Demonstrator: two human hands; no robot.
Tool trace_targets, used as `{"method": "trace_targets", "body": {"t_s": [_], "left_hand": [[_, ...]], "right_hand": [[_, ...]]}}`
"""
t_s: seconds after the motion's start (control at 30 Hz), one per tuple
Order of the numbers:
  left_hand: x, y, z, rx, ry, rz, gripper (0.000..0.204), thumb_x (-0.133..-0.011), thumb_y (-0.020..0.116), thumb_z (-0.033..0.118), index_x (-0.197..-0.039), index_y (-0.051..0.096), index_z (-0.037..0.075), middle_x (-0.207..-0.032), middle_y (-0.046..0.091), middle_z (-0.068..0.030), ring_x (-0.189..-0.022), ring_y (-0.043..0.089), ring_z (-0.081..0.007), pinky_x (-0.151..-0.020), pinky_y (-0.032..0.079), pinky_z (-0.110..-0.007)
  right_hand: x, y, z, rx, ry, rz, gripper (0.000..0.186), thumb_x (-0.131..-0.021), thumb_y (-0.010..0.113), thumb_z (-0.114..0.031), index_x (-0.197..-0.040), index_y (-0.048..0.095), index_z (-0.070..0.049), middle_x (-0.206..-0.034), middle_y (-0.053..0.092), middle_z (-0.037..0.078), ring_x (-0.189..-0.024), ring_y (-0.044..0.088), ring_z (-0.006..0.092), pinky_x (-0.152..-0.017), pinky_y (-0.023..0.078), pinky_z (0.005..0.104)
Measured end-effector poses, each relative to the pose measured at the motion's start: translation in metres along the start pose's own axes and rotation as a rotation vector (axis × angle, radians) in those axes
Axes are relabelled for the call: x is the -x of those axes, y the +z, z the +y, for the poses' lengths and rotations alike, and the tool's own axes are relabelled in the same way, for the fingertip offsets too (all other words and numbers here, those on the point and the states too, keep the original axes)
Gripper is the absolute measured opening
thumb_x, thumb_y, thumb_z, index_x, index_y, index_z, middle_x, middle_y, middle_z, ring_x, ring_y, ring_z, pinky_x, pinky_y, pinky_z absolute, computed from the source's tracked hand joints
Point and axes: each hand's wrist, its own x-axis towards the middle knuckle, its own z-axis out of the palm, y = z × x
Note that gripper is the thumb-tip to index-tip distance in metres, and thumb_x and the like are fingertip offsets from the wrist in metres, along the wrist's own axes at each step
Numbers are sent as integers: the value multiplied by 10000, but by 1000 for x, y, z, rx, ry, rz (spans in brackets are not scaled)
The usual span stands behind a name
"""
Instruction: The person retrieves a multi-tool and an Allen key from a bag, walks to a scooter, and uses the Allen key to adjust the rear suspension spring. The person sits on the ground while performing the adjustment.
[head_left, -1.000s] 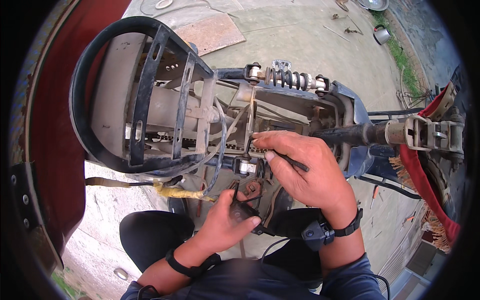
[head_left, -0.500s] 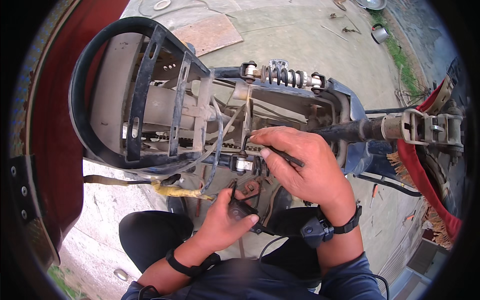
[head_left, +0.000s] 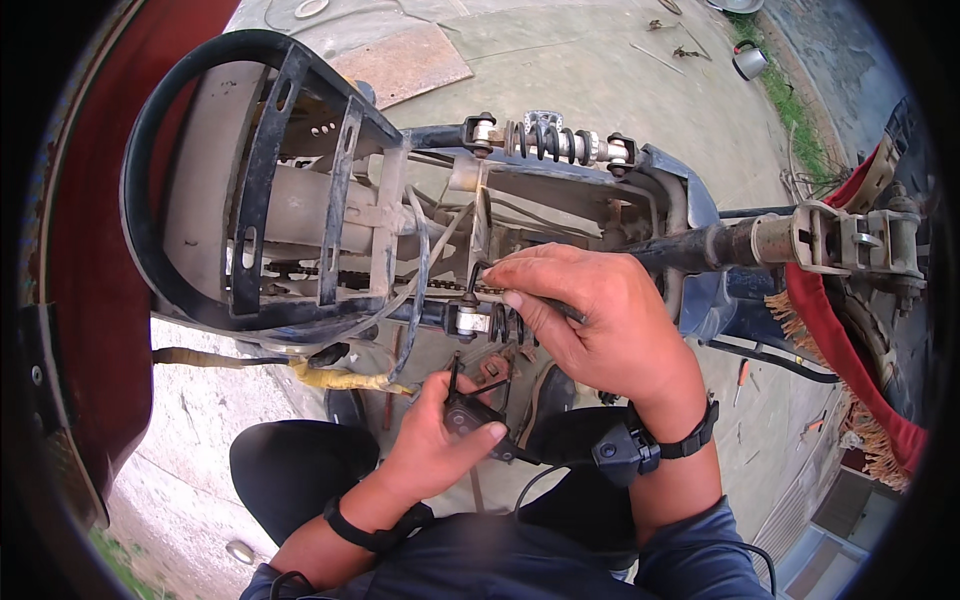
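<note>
In my right hand (head_left: 610, 315) is a dark, thin rod-like tool (head_left: 562, 308), pinched between thumb and fingers. Its near end is at the bracket beside the lower shock absorber (head_left: 473, 320) on a stripped motorcycle-like frame (head_left: 392, 235). I cannot make out the tip of the tool well. Lower down, my left hand (head_left: 432, 440) holds a small black box-shaped device (head_left: 470, 415) with thin black arms sticking up from it, thumb along its side. Both wrists wear black straps; a small black camera-like unit (head_left: 622, 447) sits on the right one.
A black rear rack (head_left: 268, 180) and a dangling cable (head_left: 420, 290) lie left of my hands. Yellow-wrapped wiring (head_left: 340, 375) hangs below the rack. A second spring shock (head_left: 550, 143) spans the far side. A red panel (head_left: 100, 250) stands at left; red fringed cloth (head_left: 830, 350) hangs at right.
The whole view has shifted slightly, with the frame sitting a little further left and higher. My right fingers remain at the bracket, and my left hand still holds the black device.
</note>
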Motion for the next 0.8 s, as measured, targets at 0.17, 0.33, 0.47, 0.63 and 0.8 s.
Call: {"method": "trace_targets", "body": {"t_s": [0.17, 0.33, 0.47, 0.63, 0.8], "left_hand": [[-1, -1, -4, -47, 31, -1, 512, -864, 822, 174, -1196, 469, 8, -1066, 648, -99, -946, 624, -132, -831, 538, -308], [0, -2, 0, -7, -11, -2, 515, -858, 826, 180, -1191, 473, 6, -1051, 653, -106, -936, 629, -139, -826, 537, -316], [-2, -3, -3, -27, 1, 3, 483, -866, 813, 150, -1182, 474, 13, -1049, 647, -96, -931, 621, -122, -813, 534, -299], [-3, -4, 0, -35, -25, -21, 442, -882, 788, 96, -1180, 468, 31, -1066, 630, -68, -948, 603, -94, -820, 526, -268], [-5, -4, -2, -41, -25, 0, 476, -868, 807, 145, -1185, 477, 15, -1064, 650, -97, -965, 617, -122, -837, 531, -300]], "right_hand": [[1, 1, -3, -30, 58, -12, 181, -883, 684, -2, -1057, 730, -24, -955, 748, 155, -862, 728, 333, -741, 581, 372], [1, 10, -1, -106, 60, 66, 158, -893, 669, 7, -1044, 717, -2, -937, 745, 159, -849, 730, 335, -739, 578, 368], [-3, 8, -3, -74, 8, 63, 149, -898, 651, 15, -1033, 713, 8, -945, 747, 157, -851, 736, 319, -754, 578, 363], [0, -1, 0, -102, 29, 139, 156, -886, 634, 37, -1018, 714, 17, -939, 750, 151, -847, 741, 289, -769, 573, 347], [0, -13, -8, -153, 65, 102, 146, -874, 625, 17, -985, 718, 33, -922, 746, 165, -849, 735, 284, -788, 568, 351]]}}
